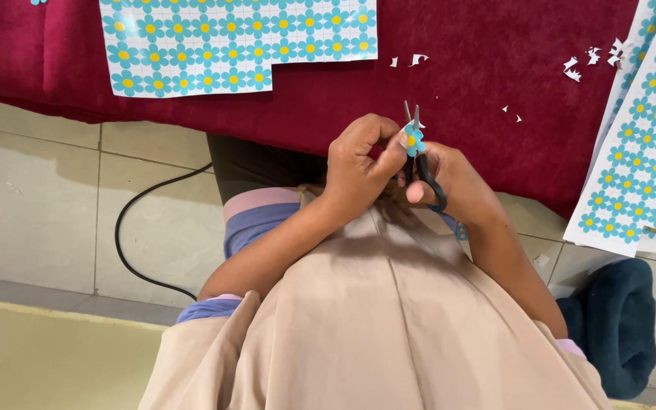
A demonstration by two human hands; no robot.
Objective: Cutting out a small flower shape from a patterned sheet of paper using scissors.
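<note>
My left hand [358,163] pinches a small cut-out paper flower [413,141], blue with a yellow centre, between thumb and fingers. My right hand [453,182] grips black-handled scissors [421,163], whose metal blades point up and away, right against the flower. Both hands meet above my lap, at the near edge of a dark red cloth [457,83]. My beige garment fills the lower part of the view.
A printed sheet of blue flowers [214,45] lies on the cloth at the top left, partly cut away. More flower sheets [639,167] lie at the right. White paper scraps [582,64] dot the cloth. A black cable [127,228] runs over the tiled floor. A dark blue fabric item [616,326] sits lower right.
</note>
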